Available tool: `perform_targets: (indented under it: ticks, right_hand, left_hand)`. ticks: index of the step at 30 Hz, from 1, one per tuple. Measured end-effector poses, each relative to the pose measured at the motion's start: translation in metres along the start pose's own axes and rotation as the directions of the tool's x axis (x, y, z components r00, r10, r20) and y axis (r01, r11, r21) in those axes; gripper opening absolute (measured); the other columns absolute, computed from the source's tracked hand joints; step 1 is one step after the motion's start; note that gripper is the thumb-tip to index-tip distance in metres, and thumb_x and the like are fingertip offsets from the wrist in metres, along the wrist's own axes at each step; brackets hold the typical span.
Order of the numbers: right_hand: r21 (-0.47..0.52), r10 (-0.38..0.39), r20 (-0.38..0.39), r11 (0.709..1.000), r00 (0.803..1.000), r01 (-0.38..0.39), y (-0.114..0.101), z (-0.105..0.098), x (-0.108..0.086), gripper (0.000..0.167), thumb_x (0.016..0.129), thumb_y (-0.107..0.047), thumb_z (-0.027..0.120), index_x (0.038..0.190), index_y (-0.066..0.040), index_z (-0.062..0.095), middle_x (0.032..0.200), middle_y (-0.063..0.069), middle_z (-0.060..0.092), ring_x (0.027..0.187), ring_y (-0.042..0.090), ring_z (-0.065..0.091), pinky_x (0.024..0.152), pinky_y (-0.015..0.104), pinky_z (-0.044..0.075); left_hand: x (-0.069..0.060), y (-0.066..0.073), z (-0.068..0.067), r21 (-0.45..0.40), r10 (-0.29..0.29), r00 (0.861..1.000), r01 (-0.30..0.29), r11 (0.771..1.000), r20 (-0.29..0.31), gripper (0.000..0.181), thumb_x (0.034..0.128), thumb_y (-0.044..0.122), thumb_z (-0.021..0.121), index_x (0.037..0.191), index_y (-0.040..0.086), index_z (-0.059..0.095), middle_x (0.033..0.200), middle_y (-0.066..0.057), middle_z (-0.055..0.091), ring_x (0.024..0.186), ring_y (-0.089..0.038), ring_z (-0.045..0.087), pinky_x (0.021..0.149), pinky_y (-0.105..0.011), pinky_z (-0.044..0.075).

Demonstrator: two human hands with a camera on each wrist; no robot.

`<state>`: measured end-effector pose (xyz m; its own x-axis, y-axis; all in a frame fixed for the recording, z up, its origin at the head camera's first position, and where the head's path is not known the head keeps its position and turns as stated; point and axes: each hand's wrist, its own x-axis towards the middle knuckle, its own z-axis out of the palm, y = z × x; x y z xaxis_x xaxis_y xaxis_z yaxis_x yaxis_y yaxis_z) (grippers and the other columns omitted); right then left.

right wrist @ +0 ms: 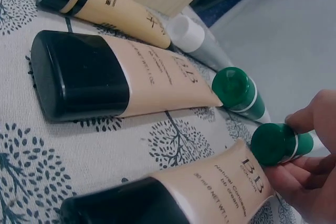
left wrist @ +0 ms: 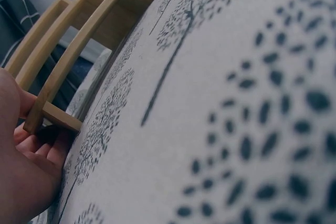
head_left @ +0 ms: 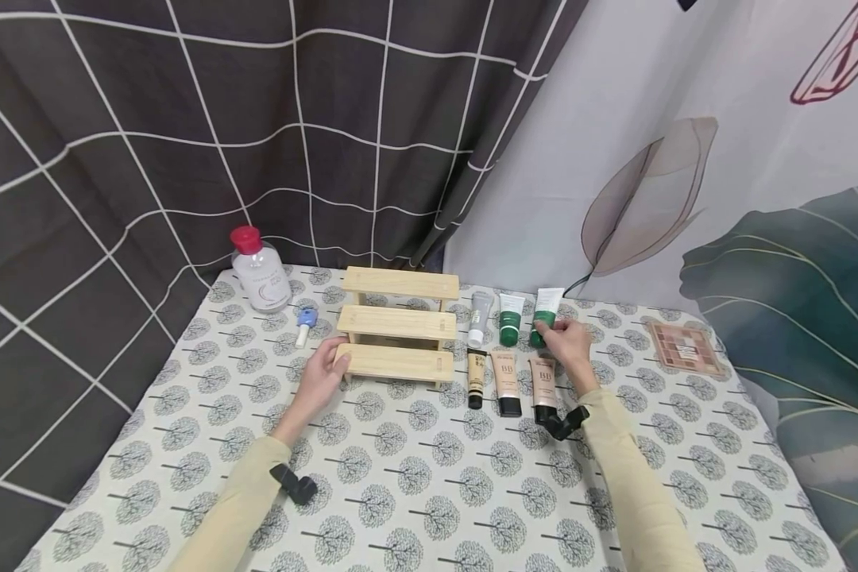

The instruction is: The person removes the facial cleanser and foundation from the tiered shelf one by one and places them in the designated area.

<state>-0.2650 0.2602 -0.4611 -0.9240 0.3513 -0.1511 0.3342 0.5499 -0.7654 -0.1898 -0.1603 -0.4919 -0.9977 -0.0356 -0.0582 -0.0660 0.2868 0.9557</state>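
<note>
My left hand (head_left: pixel 322 371) grips the left end of the lowest step of a three-step wooden rack (head_left: pixel 398 320). In the left wrist view the fingers reach round the rack's end leg (left wrist: pixel 60 116). The right hand (head_left: pixel 570 343) pinches a white and green tube (head_left: pixel 547 306) near its green cap, at the right end of the back row. Beside it lie another green and white tube (head_left: pixel 511 318) and a grey tube with a white cap (head_left: pixel 479 314). Nearer me are two beige BB cream tubes with black caps (right wrist: pixel 168 74) (head_left: pixel 543 381) and a slim yellowish tube (head_left: pixel 476 373).
A clear bottle with a red cap (head_left: pixel 260 270) stands at the back left. Near it lies a small blue and white item (head_left: pixel 305 324). A flat makeup palette (head_left: pixel 686 348) rests at the right. Dark checked and pale leaf-patterned curtains (head_left: pixel 257 103) hang behind the table.
</note>
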Motion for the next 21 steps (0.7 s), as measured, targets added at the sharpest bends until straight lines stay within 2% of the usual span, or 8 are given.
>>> perform_targets:
  ticks: [9, 14, 21]
  right_hand:
    - [-0.075, -0.023, -0.008, 0.997, 1.0, 0.022, 0.0014, 0.0, -0.0015, 0.054, 0.098, -0.037, 0.063, 0.128, 0.008, 0.059, 0.126, 0.03, 0.063, 0.111, 0.039, 0.064, 0.098, 0.047, 0.057]
    - [-0.133, -0.036, -0.001, 0.991, 0.999, 0.036, -0.0023, -0.0004, -0.0043, 0.052, 0.1, -0.033, 0.059, 0.128, 0.011, 0.059, 0.126, 0.033, 0.064, 0.11, 0.042, 0.067, 0.095, 0.047, 0.06]
    - [-0.194, -0.046, 0.078, 0.979, 0.996, 0.06, -0.0028, -0.0044, -0.0084, 0.057, 0.102, -0.033, 0.053, 0.134, 0.013, 0.051, 0.128, 0.035, 0.06, 0.114, 0.043, 0.063, 0.098, 0.05, 0.058]
  left_hand:
    - [0.0018, -0.0012, 0.0002, 0.014, 0.001, 1.0, -0.001, 1.0, 0.003, 0.043, 0.1042, 0.015, 0.052, 0.146, 0.004, 0.045, 0.152, -0.025, 0.048, 0.138, -0.04, 0.051, 0.12, -0.049, 0.041]
    - [0.0027, -0.002, -0.0008, 0.01, -0.003, 1.0, 0.003, 1.0, 0.009, 0.044, 0.1042, 0.015, 0.052, 0.146, 0.004, 0.045, 0.152, -0.026, 0.047, 0.139, -0.04, 0.05, 0.12, -0.05, 0.041]
    - [0.0024, -0.0021, -0.0066, -0.12, -0.076, 0.996, 0.082, 0.989, 0.051, 0.049, 0.1041, 0.016, 0.053, 0.149, 0.003, 0.04, 0.157, -0.024, 0.042, 0.142, -0.039, 0.046, 0.123, -0.047, 0.038]
